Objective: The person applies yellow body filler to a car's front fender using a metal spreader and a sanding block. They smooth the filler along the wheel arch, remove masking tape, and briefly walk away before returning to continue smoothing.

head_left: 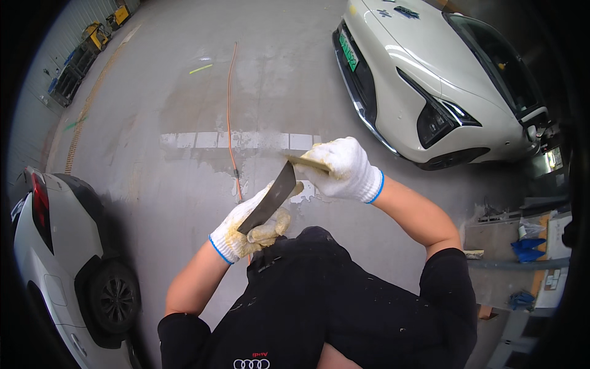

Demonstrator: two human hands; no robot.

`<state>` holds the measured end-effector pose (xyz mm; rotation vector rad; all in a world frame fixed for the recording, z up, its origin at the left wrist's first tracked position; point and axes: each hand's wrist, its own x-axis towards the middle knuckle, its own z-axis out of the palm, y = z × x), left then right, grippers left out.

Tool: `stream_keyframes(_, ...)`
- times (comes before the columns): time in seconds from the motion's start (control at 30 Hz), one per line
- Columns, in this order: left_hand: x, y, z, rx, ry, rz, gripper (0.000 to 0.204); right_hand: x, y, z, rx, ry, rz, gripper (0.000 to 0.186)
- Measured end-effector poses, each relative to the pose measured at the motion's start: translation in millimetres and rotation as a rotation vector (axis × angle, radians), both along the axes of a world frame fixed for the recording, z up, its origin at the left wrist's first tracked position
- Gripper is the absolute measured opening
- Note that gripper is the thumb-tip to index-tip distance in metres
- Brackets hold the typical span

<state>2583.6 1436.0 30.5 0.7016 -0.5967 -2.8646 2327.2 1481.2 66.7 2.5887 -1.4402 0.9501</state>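
White knit gloves with blue cuffs and yellowish stains cover both hands, held up in front of my body. My left hand [253,224] is closed round a dark, flat putty scraper [270,197], its broad blade tilted up to the right. In my right hand [345,169] is a second flat scraper [311,163], seen nearly edge-on and smeared with yellowish paste. Its left end meets or overlaps the top corner of the dark blade; whether they touch I cannot tell. The fingers of my right hand are wrapped over the scraper's near end.
A white car [405,80] stands at the upper right, another light car [67,258] at the left. An orange hose [230,104] runs along the grey floor beyond my hands. At the right is a bench [501,246] with blue cloths; yellow equipment [96,35] lines the far left wall.
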Motion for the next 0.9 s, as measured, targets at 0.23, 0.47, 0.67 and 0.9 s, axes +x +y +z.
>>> stream_keyframes(0.23,-47.9,-127.0,-9.7,-0.136,-0.101,0.527,0.037,-2.9,-121.9,-52.8,0.093,-1.592,-0.231,0.030)
stream_keyframes(0.47,-150.8,-272.1,-12.1,-0.277,-0.151,0.982,0.038,-22.6,-278.8,-62.8,-0.136,-0.848,-0.125,0.026)
stream_keyframes(0.67,-212.6,-397.5,6.3,-0.398,-0.201,1.113,0.033,-83.4,-428.0,-22.2,-0.393,-0.626,0.075,0.042)
stream_keyframes(0.9,-257.5,-536.4,6.2,-0.852,-0.317,1.453,0.020,-152.3,-547.9,6.7,-0.011,-0.486,0.105,0.035)
